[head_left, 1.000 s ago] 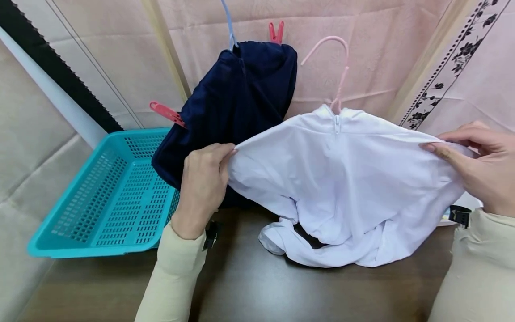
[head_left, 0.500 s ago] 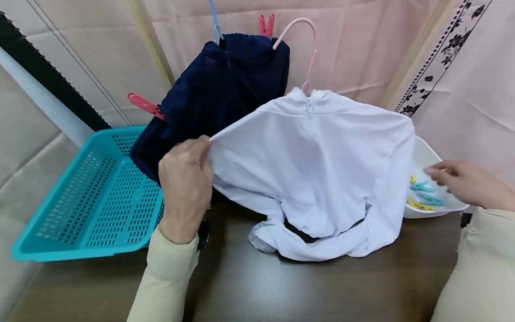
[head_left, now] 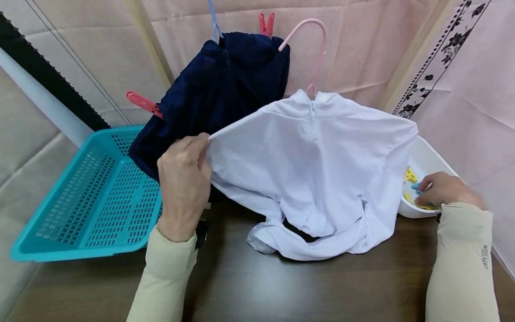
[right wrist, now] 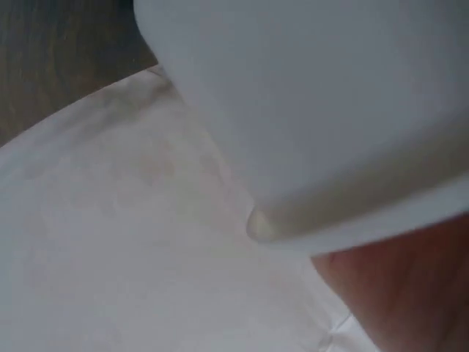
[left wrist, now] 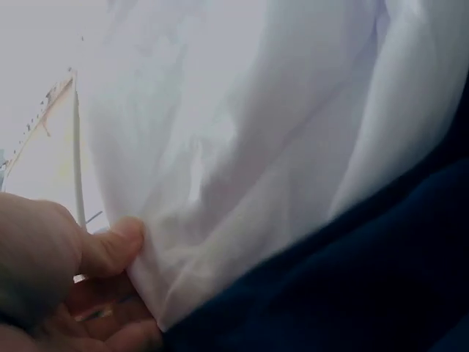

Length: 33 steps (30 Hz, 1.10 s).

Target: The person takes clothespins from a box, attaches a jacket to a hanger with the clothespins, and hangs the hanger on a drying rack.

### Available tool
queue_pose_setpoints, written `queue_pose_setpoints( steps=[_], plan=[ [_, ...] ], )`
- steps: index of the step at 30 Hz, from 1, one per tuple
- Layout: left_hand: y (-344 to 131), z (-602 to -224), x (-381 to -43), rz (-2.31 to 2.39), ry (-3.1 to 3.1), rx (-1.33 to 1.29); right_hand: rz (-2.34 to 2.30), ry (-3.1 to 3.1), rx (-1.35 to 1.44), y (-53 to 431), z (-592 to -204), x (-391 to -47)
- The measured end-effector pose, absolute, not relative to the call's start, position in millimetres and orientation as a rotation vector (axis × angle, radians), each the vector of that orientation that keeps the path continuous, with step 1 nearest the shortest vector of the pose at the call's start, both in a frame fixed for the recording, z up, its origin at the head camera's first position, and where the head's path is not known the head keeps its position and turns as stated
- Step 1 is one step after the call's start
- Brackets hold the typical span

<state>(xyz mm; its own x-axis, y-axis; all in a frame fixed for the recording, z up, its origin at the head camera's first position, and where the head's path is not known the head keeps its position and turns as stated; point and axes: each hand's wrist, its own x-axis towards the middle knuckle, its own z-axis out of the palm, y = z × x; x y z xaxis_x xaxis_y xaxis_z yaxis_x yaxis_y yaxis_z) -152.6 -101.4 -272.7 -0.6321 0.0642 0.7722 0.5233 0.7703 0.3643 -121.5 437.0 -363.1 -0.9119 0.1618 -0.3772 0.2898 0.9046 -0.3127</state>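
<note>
A white zip-neck top (head_left: 342, 152) hangs on a pink hanger (head_left: 315, 53), its lower part bunched over the brown table. My left hand (head_left: 185, 183) pinches the top's left shoulder edge between thumb and fingers; the left wrist view shows the thumb (left wrist: 113, 246) pressed to the white cloth (left wrist: 220, 169). At the far right, my right hand (head_left: 450, 192) reaches down into a white basin (head_left: 430, 150), thumb and forefinger parted around a blue clothespin (head_left: 422, 184). Yellow clothespins (head_left: 410, 175) lie beside the fingertips. In the right wrist view the basin's outer wall (right wrist: 308, 110) hides the fingers.
Behind the top hangs a navy garment (head_left: 209, 89) on a blue hanger (head_left: 215, 20), with red clothespins (head_left: 144, 103) clipped to it. A turquoise perforated basket (head_left: 84, 252) stands left on the table (head_left: 281, 295). Pale cloth (head_left: 362, 53) covers the back.
My right hand has let go of the white top's right shoulder, moved out over the white basin and lowered into it. The left hand keeps its pinch; the whole scene has shifted left in view.
</note>
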Motion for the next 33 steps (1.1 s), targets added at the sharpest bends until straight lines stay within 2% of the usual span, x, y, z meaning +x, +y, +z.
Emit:
queue_pose_setpoints(
  steps=[6, 11, 14, 18, 21, 25, 30, 33],
  plan=[
    [-104, -273, -155, -0.764, -2.174, -0.463, -0.516, 2.98, 0.326, 433, -357, -121],
    [-105, -272, -156, -0.755, -2.167, -0.478, -0.71, 3.235, 0.407, 417, -333, -119],
    [-105, -271, -155, -0.748, -2.162, -0.486, -0.976, 3.329, 0.529, 397, -313, -116],
    [-104, -271, -155, -0.745, -2.171, -0.492, -1.789, 3.294, 0.592, 369, -290, -113],
    [-105, -272, -155, -0.741, -2.172, -0.497, -2.642, 2.981, 0.32, 349, -277, -111],
    [-104, -272, -156, -0.753, -2.16, -0.506, -3.251, 2.451, -0.226, 323, -264, -109],
    [-102, -275, -156, -0.768, -2.156, -0.523, -3.174, 2.512, -0.561, 296, -260, -113],
    [-102, -275, -155, -0.764, -2.148, -0.536, -3.057, 2.588, -0.648, 287, -262, -115]
  ],
)
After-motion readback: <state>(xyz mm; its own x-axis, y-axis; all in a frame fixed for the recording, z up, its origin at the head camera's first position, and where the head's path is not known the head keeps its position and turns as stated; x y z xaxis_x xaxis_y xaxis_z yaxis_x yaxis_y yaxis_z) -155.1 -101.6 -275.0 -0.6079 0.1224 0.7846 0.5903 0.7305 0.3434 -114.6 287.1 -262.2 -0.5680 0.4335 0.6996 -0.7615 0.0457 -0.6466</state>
